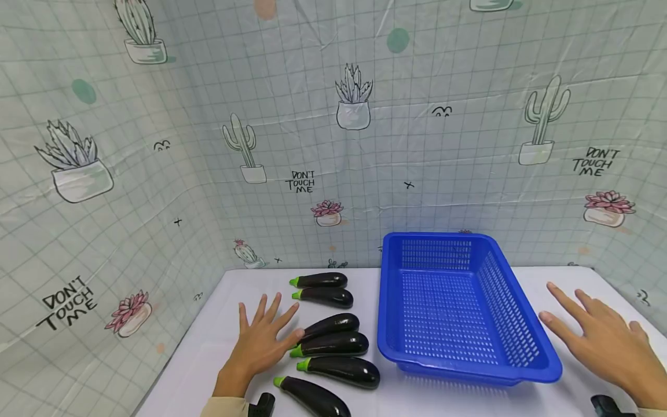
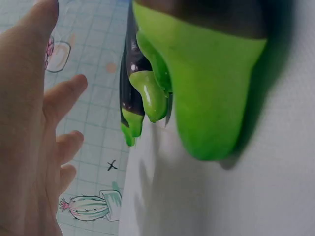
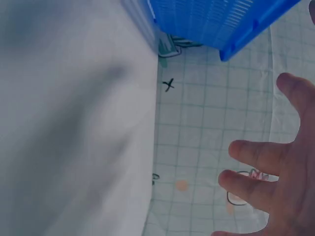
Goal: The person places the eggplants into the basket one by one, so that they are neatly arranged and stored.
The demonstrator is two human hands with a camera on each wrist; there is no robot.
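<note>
Several dark, glossy eggplants with bright green stem ends lie in a loose column on the white table. The nearest eggplant (image 1: 315,398) is cut off by the lower frame edge; the farthest eggplant (image 1: 322,280) lies by the back edge. My left hand (image 1: 263,341) is spread just left of them, its thumb overlapping the stem end of a middle eggplant (image 1: 333,325); nothing is held. A green stem end (image 2: 209,98) looms large in the left wrist view. Right of the eggplants stands a blue perforated plastic basket (image 1: 388,324). Beyond its right rim my right hand (image 1: 607,339) hovers with fingers extended, holding nothing.
The white table (image 1: 203,347) reaches back to a hanging cloth (image 1: 292,104) printed with a grid and cacti, which also encloses the sides. A dark wrist device (image 1: 263,403) shows at the left wrist, and another dark device (image 1: 604,405) at the right.
</note>
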